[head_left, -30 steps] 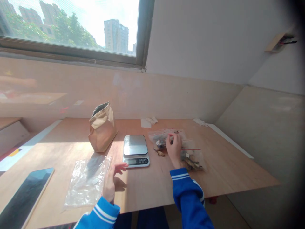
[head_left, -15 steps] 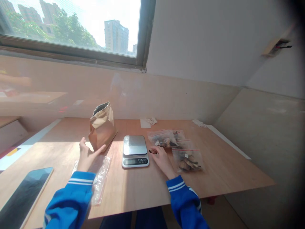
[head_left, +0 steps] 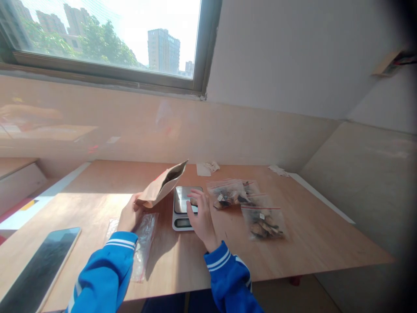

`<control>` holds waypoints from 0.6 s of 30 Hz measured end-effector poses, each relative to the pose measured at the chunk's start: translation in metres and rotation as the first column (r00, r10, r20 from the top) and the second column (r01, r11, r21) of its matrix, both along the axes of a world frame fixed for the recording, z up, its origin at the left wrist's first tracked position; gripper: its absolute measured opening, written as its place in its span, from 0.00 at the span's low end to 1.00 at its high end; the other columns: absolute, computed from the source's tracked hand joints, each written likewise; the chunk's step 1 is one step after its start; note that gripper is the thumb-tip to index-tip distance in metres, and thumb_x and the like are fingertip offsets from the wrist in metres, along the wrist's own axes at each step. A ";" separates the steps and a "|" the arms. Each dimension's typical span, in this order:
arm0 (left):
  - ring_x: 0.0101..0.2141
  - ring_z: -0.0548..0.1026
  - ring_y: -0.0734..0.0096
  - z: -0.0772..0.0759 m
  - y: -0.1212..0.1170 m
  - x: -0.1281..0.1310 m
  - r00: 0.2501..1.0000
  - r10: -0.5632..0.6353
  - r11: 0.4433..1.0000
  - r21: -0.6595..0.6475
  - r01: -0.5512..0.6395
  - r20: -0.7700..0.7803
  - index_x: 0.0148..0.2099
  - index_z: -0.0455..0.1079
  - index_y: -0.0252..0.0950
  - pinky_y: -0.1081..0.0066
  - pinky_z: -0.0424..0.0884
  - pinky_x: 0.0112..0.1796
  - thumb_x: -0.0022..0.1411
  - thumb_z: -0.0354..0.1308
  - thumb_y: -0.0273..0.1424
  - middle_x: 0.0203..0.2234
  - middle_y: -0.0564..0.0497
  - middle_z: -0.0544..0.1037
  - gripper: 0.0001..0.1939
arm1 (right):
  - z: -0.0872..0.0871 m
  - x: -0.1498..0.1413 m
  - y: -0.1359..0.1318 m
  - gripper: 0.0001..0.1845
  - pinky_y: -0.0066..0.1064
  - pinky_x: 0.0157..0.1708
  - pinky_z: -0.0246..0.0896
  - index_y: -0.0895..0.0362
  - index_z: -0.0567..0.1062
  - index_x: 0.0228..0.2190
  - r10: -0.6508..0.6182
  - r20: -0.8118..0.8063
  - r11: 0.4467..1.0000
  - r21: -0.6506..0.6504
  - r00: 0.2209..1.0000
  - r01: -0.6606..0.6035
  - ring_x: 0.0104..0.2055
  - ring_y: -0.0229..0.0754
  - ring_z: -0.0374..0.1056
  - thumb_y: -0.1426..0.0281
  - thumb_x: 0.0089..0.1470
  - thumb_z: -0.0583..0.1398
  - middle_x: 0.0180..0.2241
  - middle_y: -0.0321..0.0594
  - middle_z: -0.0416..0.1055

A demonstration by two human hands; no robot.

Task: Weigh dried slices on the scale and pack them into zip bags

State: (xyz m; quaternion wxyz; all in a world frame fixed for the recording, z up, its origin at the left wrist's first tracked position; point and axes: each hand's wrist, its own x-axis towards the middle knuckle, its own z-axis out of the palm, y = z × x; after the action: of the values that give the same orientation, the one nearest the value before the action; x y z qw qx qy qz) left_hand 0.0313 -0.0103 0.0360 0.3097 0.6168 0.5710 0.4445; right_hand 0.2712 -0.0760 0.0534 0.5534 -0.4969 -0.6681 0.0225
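Observation:
My left hand (head_left: pixel 130 213) is closed on the lower end of a brown paper bag (head_left: pixel 158 190). The bag is lifted off the table and tilted, its open mouth pointing up and to the right. My right hand (head_left: pixel 202 217) is over the kitchen scale (head_left: pixel 180 222), covering part of its steel plate and buttons. A small brown dried piece (head_left: pixel 193 201) shows between the thumb and fingers; it looks held, though my fingers partly hide it. Flat under my left wrist lies a clear plastic bag (head_left: pixel 145 243).
Several clear zip bags with brown dried pieces (head_left: pixel 264 226) lie right of the scale. A phone (head_left: pixel 41 265) rests at the left. White paper scraps (head_left: pixel 208 168) lie by the back wall, with another crumpled scrap (head_left: pixel 278 170) further right.
My left hand has taken hold of the standing paper bag, lifted it and tipped it right towards the scale. My right hand has moved left from beside the scale to over its plate.

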 end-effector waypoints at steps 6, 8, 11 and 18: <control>0.40 0.76 0.58 -0.002 0.000 0.003 0.999 -0.050 0.996 0.076 0.049 0.016 0.48 0.69 0.31 0.66 0.72 0.40 0.49 0.59 0.44 0.42 0.42 0.78 0.27 | 0.031 -0.020 -0.022 0.14 0.39 0.51 0.61 0.54 0.68 0.44 0.136 0.162 0.985 0.082 0.977 -0.150 0.49 0.44 0.64 0.76 0.59 0.49 0.42 0.43 0.71; 0.40 0.76 0.57 -0.004 0.001 0.001 0.998 -0.053 0.996 0.076 0.052 0.013 0.47 0.69 0.32 0.65 0.72 0.40 0.49 0.59 0.44 0.42 0.42 0.78 0.27 | 0.033 -0.021 -0.021 0.13 0.39 0.50 0.62 0.54 0.70 0.41 0.110 0.233 0.990 0.060 0.966 -0.127 0.49 0.45 0.64 0.76 0.59 0.48 0.38 0.43 0.71; 0.40 0.76 0.58 -0.009 0.004 -0.001 0.997 -0.076 0.995 0.071 0.077 -0.014 0.49 0.67 0.32 0.66 0.71 0.42 0.52 0.57 0.42 0.44 0.43 0.77 0.26 | 0.036 -0.023 -0.020 0.13 0.40 0.50 0.61 0.55 0.70 0.40 0.016 0.295 0.995 0.090 0.955 -0.045 0.49 0.46 0.63 0.76 0.59 0.49 0.38 0.44 0.71; 0.44 0.75 0.59 -0.019 0.010 -0.004 0.996 -0.074 0.994 0.080 0.077 -0.043 0.49 0.67 0.36 0.63 0.70 0.46 0.52 0.56 0.37 0.46 0.45 0.76 0.22 | 0.039 -0.022 -0.017 0.08 0.34 0.37 0.61 0.58 0.72 0.29 0.051 0.507 0.996 -0.086 0.861 -0.008 0.36 0.44 0.65 0.76 0.53 0.53 0.30 0.42 0.70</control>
State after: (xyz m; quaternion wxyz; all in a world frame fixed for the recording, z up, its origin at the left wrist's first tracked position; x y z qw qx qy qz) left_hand 0.0275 -0.0008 0.0165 0.2893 0.6588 0.5348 0.4431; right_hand 0.2487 -0.0931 0.0921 0.3369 -0.4969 -0.7963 -0.0738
